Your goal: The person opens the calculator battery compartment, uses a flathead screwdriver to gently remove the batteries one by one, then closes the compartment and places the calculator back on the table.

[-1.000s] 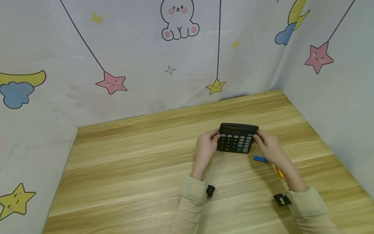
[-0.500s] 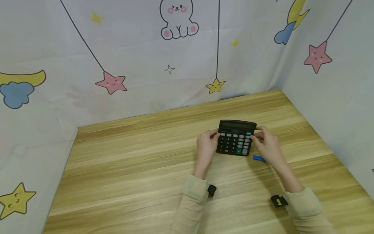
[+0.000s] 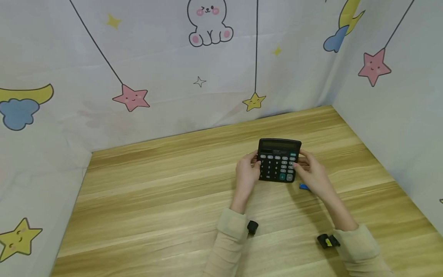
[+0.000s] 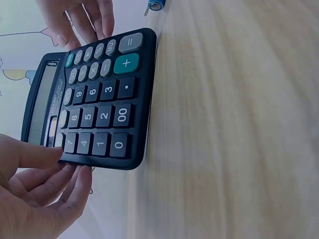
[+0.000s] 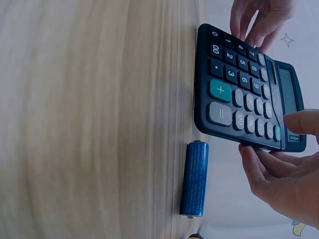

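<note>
A black calculator (image 3: 277, 161) with grey and green keys is held tilted up, its keypad facing the person. My left hand (image 3: 247, 169) grips its left edge, thumb on the front and fingers behind, as the left wrist view shows with the calculator (image 4: 97, 102) and hand (image 4: 42, 189). On the opposite edge my right hand (image 3: 313, 171) pinches it the same way; in the right wrist view that hand's thumb lies by the display. A blue battery (image 5: 195, 179) lies on the table just beside the right hand, partly covered by it in the head view.
The wood-grain table (image 3: 155, 200) runs back to a white cloth wall (image 3: 166, 57) printed with stars. A small orange and black end of an object (image 5: 195, 236) shows beyond the battery. Each wrist wears a black camera strap (image 3: 328, 241).
The calculator's face has tipped further toward the person, showing more of its display and keys. Both hands keep their grip; the right has shifted slightly left and now hides the orange object in the head view.
</note>
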`<state>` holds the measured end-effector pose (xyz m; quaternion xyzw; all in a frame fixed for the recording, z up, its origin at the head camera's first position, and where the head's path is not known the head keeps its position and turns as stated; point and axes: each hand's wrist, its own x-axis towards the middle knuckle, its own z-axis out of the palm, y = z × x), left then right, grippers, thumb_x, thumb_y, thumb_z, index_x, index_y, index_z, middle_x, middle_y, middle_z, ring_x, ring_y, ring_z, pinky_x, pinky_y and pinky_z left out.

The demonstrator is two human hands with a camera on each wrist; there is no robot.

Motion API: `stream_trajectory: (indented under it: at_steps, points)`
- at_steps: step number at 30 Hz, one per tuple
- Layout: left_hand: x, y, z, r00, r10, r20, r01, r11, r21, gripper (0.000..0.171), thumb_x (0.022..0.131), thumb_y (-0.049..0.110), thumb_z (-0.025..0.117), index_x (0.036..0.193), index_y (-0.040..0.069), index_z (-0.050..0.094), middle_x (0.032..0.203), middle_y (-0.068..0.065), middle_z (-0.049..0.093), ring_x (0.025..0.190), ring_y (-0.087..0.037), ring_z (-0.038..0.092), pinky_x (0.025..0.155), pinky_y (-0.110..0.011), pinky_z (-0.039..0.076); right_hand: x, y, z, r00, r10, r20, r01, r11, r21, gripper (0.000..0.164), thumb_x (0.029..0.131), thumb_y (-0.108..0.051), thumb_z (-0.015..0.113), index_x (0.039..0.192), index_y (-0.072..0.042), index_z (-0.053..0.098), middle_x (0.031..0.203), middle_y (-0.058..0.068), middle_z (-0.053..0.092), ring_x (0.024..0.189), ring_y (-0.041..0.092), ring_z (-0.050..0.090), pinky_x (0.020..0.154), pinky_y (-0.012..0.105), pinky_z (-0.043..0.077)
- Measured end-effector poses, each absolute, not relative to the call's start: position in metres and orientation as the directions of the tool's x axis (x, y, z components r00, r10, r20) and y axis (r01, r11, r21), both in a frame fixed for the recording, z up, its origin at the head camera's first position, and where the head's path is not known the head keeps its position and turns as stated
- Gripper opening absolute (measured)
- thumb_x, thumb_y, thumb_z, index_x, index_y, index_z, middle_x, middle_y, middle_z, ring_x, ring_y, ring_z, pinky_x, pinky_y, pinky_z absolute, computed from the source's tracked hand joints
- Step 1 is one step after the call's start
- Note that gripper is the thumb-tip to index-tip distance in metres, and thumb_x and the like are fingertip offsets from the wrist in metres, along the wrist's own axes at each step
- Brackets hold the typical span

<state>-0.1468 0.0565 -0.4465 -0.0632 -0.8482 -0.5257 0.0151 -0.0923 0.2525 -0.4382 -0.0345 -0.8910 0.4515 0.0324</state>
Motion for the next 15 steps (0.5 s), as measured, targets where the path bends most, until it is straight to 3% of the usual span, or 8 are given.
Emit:
stream_trajectory:
  at_steps: [5,15]
  points:
    - [-0.1446,0.0572,-0.446,-0.989,0.11,0.096,0.132,0.398,0.908,0.043,0.087,-0.007,0.057,0.128,0.003,0.061,0.12,-0.015,0.067,0.097,-0.024,0.067,0.082,-0.028,0.057,-0.0924,0.251,-0.4398,-0.998,0.064,0.02,0.019,0.553,-0.833,0.064,0.099,-0.021,0.051,0.15,0.003,0.021,0.144,0.031,0.037,0.121,0.047,0.049,0.101,0.058,0.043]
    - [-0.1412,0.0576,-0.4503,-0.988,0.12,0.094,0.13,0.344,0.93,0.05,0.085,-0.009,0.055,0.132,0.005,0.058,0.123,-0.017,0.064,0.095,-0.023,0.066,0.079,-0.024,0.057,-0.0923,0.2492,-0.4443,-0.998,0.06,-0.006,0.036,0.521,-0.853,0.069,0.098,-0.012,0.051,0.151,0.007,0.011,0.143,0.034,0.033,0.123,0.051,0.047,0.103,0.058,0.042]
